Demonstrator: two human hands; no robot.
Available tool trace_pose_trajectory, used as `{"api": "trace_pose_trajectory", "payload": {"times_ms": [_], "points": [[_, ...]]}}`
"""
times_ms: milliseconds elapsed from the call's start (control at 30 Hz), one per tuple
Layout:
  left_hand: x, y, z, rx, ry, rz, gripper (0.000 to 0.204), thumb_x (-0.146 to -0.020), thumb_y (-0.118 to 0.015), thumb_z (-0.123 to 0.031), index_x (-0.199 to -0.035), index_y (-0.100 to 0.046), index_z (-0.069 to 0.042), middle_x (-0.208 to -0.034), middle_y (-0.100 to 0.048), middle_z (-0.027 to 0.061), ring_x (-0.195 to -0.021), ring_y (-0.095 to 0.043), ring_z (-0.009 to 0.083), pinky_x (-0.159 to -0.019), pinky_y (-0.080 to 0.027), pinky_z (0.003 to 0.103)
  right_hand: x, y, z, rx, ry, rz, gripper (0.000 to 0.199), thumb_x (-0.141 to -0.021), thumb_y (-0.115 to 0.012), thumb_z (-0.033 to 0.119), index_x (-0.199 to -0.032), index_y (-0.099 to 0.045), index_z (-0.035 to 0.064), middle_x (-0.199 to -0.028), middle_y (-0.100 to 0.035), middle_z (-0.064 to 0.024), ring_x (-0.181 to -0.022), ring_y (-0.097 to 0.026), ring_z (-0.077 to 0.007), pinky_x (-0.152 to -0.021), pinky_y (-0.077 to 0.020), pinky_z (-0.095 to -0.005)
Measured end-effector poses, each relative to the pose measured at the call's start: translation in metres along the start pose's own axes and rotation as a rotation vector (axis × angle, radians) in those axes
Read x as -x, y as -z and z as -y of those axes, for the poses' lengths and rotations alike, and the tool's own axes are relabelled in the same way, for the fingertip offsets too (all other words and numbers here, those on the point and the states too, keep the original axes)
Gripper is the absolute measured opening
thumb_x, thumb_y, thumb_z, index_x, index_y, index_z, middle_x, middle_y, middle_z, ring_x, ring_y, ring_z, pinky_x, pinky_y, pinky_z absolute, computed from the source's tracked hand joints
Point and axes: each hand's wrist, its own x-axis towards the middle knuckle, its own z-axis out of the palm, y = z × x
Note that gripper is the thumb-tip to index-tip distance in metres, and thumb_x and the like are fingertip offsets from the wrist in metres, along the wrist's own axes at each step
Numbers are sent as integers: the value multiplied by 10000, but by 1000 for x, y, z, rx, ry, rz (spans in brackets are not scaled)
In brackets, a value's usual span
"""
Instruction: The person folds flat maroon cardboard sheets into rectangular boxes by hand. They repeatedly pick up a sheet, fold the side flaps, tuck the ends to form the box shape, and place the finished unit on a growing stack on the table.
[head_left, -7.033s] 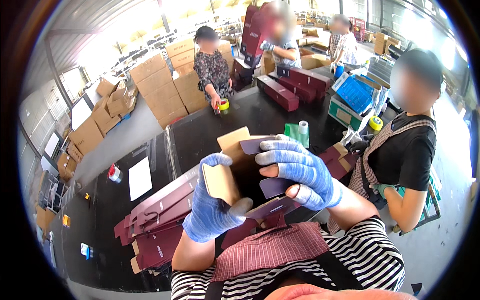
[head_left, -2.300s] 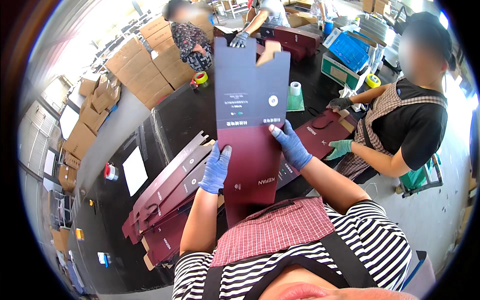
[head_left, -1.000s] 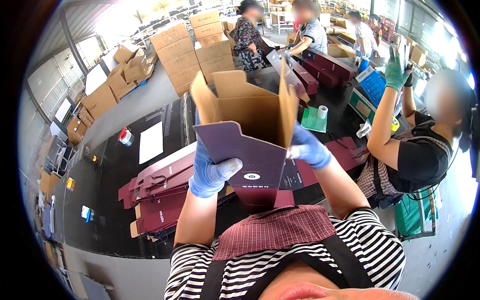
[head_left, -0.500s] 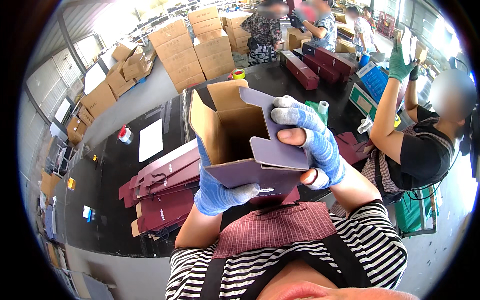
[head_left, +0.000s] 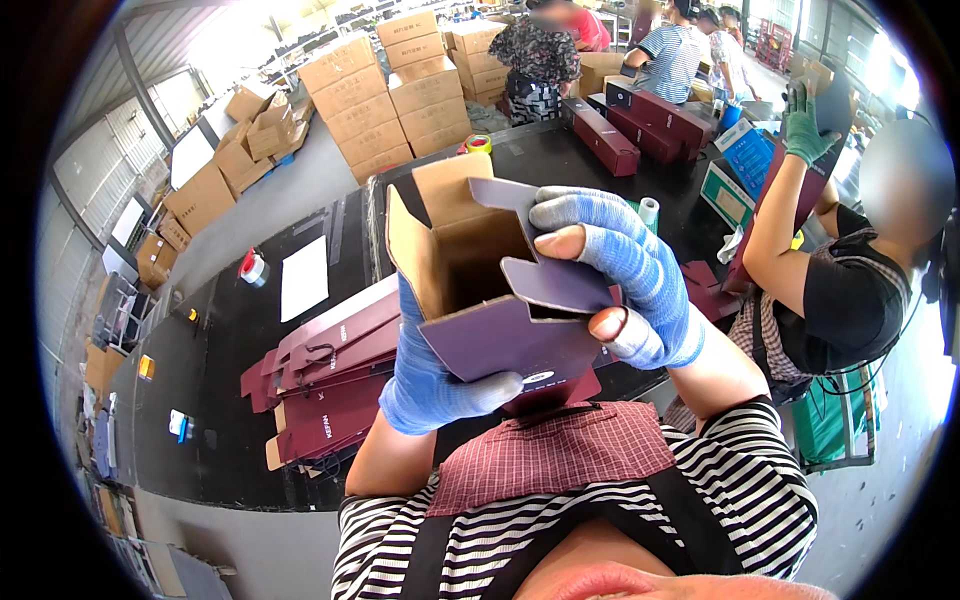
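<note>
A tall maroon cardboard box [head_left: 505, 345] stands raised in front of my chest, its open end up with brown flaps spread out and the inside dark. My left hand [head_left: 435, 375] in a blue knit glove wraps its left side, the thumb lying across the front panel. On the right side, my right hand [head_left: 635, 280], in a similar glove with bare thumb and fingertip showing, grips the box by its right flap and edge. Flattened maroon cartons [head_left: 325, 410] with dark cords lie stacked on the black table [head_left: 225, 350] to the left.
A white sheet [head_left: 304, 280] and a tape roll [head_left: 254, 268] lie left on the table; yellow-green tape [head_left: 478, 145] sits at its far edge. Finished maroon boxes [head_left: 655, 125] stand far right. A co-worker [head_left: 830, 265] handles a long maroon box at right. Brown cartons [head_left: 350, 100] are piled behind.
My right hand's fingers have shifted on the box, pressing the right-hand flap further inward. The box has tilted slightly. The co-worker at right has lowered one hand and a long box shows there.
</note>
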Motion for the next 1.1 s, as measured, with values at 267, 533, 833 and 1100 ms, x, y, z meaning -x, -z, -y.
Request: {"api": "trace_pose_trajectory", "payload": {"times_ms": [267,533,833,1100], "points": [[-32,1,-45,-147,-237,-242,783,-842,-675,-410,-1444,-383,-5,-1406,-465,141,-1301,-456,254,-1098,-351,400,-3,-4,8,1,24,9,458,-955,-543,340,-1196,-594,-46,-1194,-593,-224,-1130,-571,-413,-983,-437,-482],[-23,4,-50,-240,-212,-131,696,-692,-766,-102,-1297,-428,-48,-1401,-446,167,-1287,-449,264,-1098,-336,395,-4,2,11,-9,-20,17,428,-957,-508,352,-1092,-649,-29,-1163,-605,-206,-1113,-574,-412,-995,-432,-480],[-11,-6,-52,-279,-168,-74,790,-658,-836,-117,-1290,-372,-22,-1430,-399,253,-1309,-452,319,-1096,-352,437,-9,8,21,-16,-54,77,533,-872,-662,376,-1210,-598,-32,-1314,-516,-237,-1226,-509,-393,-1040,-388,-473],[-14,-5,-31,-389,-447,-34,901,-782,-798,-253,-1465,-270,4,-1443,-422,227,-1294,-477,312,-1066,-391,443,-26,14,23,-157,-57,316,592,-868,-653,254,-1380,-511,-7,-1412,-510,-170,-1280,-485,-401,-1080,-333,-467]]}}
